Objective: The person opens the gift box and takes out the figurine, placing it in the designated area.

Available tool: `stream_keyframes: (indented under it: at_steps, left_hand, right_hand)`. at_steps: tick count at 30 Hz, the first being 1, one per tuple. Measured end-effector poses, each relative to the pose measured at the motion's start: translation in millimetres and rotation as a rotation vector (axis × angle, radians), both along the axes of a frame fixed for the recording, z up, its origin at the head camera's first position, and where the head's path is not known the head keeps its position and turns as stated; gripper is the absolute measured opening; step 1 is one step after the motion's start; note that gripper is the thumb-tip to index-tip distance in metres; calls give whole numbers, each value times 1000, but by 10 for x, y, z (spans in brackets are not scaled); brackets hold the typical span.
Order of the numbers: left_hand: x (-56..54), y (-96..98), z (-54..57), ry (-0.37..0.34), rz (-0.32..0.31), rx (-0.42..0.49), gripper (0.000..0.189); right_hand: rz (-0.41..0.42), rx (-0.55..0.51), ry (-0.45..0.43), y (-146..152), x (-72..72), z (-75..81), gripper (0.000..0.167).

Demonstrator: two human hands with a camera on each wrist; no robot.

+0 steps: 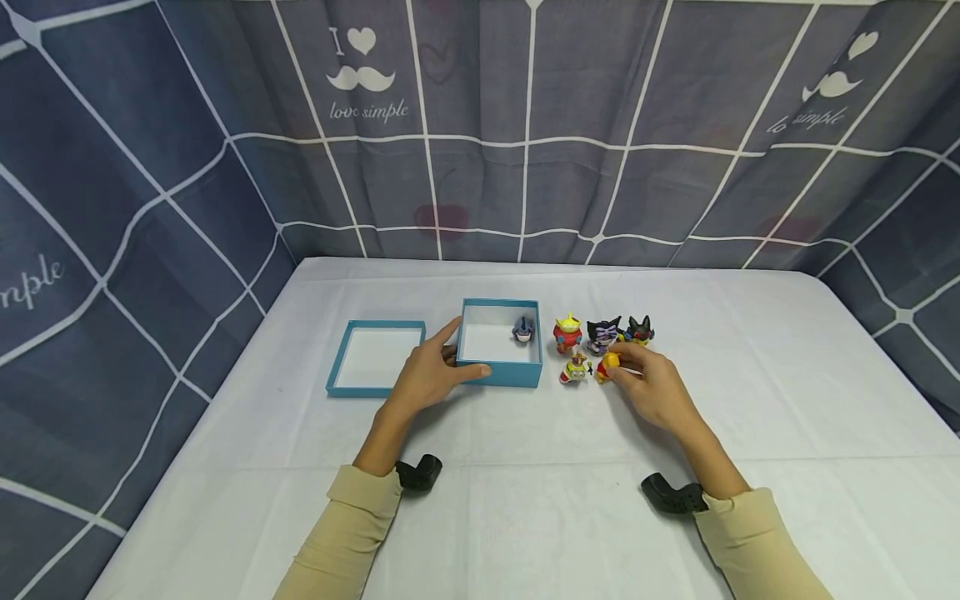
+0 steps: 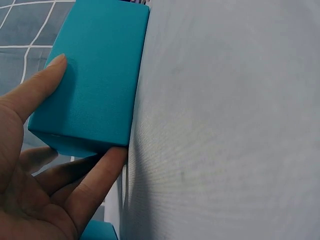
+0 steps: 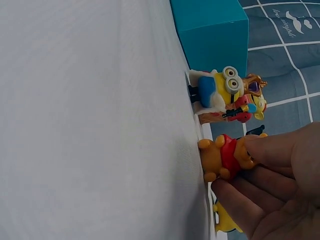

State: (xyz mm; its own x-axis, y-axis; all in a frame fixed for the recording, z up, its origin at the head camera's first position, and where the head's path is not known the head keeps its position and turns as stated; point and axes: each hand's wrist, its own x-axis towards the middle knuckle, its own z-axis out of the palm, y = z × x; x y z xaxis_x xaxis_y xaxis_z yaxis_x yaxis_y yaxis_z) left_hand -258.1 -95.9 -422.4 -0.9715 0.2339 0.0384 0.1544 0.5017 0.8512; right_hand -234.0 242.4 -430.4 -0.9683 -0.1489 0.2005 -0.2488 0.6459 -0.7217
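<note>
A blue open-topped box with a white inside stands mid-table, and a small grey-blue figurine sits in its right part. My left hand holds the box's near left corner, thumb on the front wall and fingers at the left side. To the right of the box, my right hand pinches a Winnie the Pooh figurine by its head between thumb and fingers. The bear stands upright, its feet at the tabletop. Beside it is a Minion figurine with a crown and a white-trimmed robe.
Left of the box lies its blue-rimmed lid, white inside up. Behind the bear stand a green three-eyed alien figurine in red, a black-and-purple figurine and a dark-eared figurine. A white cloth covers the table.
</note>
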Motion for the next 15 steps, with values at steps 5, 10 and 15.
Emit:
stream_keyframes:
  at_steps: [5, 10, 15]
  left_hand:
    - [2, 7, 3, 1, -4, 0, 97]
    - [4, 15, 8, 2, -3, -2, 96]
    - [5, 15, 12, -5, 7, -9, 97]
  right_hand:
    - [-7, 5, -3, 8, 6, 5, 32]
    - [-14, 10, -8, 14, 10, 7, 31]
    - [-3, -6, 1, 12, 4, 1, 31]
